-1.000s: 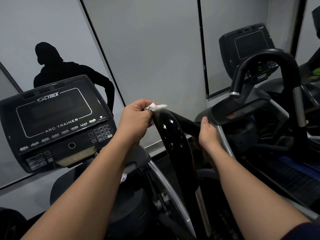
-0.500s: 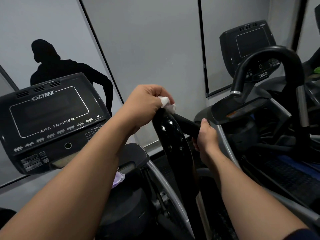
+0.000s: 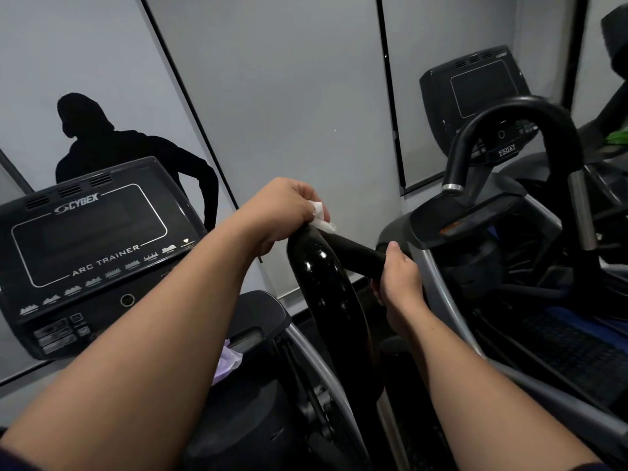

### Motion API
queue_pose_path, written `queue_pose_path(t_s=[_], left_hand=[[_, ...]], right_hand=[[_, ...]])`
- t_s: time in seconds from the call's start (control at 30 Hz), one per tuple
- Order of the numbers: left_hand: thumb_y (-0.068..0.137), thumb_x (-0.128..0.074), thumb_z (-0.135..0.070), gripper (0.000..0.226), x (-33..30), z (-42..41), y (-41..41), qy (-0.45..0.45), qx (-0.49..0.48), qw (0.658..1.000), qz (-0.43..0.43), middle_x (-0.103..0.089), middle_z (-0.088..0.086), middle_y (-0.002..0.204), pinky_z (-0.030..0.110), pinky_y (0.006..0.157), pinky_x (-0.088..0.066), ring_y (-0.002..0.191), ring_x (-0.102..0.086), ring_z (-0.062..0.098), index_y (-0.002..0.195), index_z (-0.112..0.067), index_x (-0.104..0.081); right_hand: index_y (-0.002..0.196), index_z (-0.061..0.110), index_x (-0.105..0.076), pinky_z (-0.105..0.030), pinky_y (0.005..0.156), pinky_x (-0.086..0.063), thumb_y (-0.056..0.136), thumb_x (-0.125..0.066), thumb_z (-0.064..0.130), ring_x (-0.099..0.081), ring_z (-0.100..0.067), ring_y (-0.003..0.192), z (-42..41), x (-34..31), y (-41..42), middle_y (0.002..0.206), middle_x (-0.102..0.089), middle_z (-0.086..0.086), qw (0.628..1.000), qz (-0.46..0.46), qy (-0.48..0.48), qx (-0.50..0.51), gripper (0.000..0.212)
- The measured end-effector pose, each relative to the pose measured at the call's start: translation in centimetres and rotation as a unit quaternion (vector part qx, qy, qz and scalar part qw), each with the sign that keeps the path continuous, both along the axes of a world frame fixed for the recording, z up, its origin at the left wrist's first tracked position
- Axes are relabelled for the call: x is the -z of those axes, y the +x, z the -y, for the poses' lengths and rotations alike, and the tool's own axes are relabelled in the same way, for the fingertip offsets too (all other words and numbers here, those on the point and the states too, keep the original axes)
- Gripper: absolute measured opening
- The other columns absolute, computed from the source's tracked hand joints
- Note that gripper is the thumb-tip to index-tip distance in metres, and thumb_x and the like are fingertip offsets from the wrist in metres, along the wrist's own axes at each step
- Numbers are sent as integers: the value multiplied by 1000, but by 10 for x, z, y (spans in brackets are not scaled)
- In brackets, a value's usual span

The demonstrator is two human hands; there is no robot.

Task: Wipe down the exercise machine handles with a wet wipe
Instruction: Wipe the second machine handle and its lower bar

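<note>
A glossy black curved handle (image 3: 323, 283) of the exercise machine rises in the middle of the view. My left hand (image 3: 282, 212) grips a crumpled white wet wipe (image 3: 321, 217) and presses it on the top of that handle. My right hand (image 3: 399, 277) is wrapped around the far, matte side of the same handle loop, lower and to the right. Most of the wipe is hidden inside my left fist.
The machine's black console (image 3: 91, 253) marked Cybex Arc Trainer stands at left. A second machine with its own looped black handle (image 3: 516, 130) and console (image 3: 475, 90) stands at right. A pale purple cloth (image 3: 227, 363) sits under my left forearm. Grey wall panels lie ahead.
My left hand with the wipe slid from the near left side of the handle's top over to its crest, toward the right. My right hand kept its hold on the handle.
</note>
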State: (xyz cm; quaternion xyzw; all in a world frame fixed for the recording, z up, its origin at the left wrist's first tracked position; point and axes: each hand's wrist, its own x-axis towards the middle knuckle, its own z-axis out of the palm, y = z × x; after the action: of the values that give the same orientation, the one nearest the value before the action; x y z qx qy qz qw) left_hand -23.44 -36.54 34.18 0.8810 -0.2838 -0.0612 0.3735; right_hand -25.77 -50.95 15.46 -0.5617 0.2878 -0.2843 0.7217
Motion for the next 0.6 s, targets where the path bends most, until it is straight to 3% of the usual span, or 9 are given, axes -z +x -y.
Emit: queue_pose_path(t_s=[0.07, 0.13, 0.2, 0.27, 0.37, 0.47, 0.6], left_hand=[[89, -66, -1, 17, 3, 5, 3, 7, -11, 1000, 5, -77, 9, 81, 25, 67, -51, 69, -62, 18, 76, -9, -74], [85, -63, 5, 17, 3, 7, 2, 6, -25, 999, 20, -71, 5, 78, 18, 55, -47, 64, -59, 16, 86, -8, -74], [80, -58, 8, 25, 1, 7, 1, -6, -45, 998, 37, -65, 5, 80, 19, 51, -44, 64, -56, 17, 94, -10, -70], [79, -56, 7, 24, 0, 7, -1, -22, -49, 998, 39, -64, 6, 82, 23, 55, -44, 66, -56, 19, 90, -12, -66], [77, -59, 8, 23, 0, 7, -5, -33, -42, 998, 38, -61, 3, 74, 19, 51, -42, 62, -53, 17, 78, -15, -62], [73, -55, 9, 27, 1, 10, -10, -43, -31, 998, 33, -62, 6, 75, 27, 59, -44, 65, -54, 19, 75, -16, -65], [76, -55, 11, 26, 3, 12, -19, -75, -29, 996, 31, -71, 14, 85, 29, 60, -52, 61, -62, 16, 86, -10, -67]], right_hand=[[83, 15, -63, -41, 71, -46, 86, -32, 63, -62, -28, 75, -1, 0, -1, 77, -62, -7, 1000, 7, -2, 5, 57], [86, 16, -63, -42, 73, -47, 86, -32, 63, -62, -27, 78, 0, 0, 0, 80, -62, -6, 1000, 13, -3, 10, 56], [81, 18, -61, -43, 73, -48, 89, -32, 61, -62, -27, 77, 1, 0, -2, 79, -62, -6, 1000, 10, -11, 9, 52], [75, 16, -56, -42, 68, -49, 98, -34, 51, -61, -26, 69, 1, -4, -6, 74, -61, -8, 999, 6, -34, -1, 47], [78, 16, -53, -38, 70, -43, 103, -42, 36, -57, -25, 80, 7, -12, -20, 81, -58, -3, 983, -11, -181, 41, 34], [94, 19, -61, -29, 73, -42, 100, -51, 20, -57, -17, 89, 3, -38, -39, 93, -56, 5, 941, 64, -319, 91, 12], [130, 29, -63, -23, 77, -49, 97, -58, 16, -57, -1, 78, -20, -81, -42, 110, -60, 8, 913, 184, -356, -79, 36]])
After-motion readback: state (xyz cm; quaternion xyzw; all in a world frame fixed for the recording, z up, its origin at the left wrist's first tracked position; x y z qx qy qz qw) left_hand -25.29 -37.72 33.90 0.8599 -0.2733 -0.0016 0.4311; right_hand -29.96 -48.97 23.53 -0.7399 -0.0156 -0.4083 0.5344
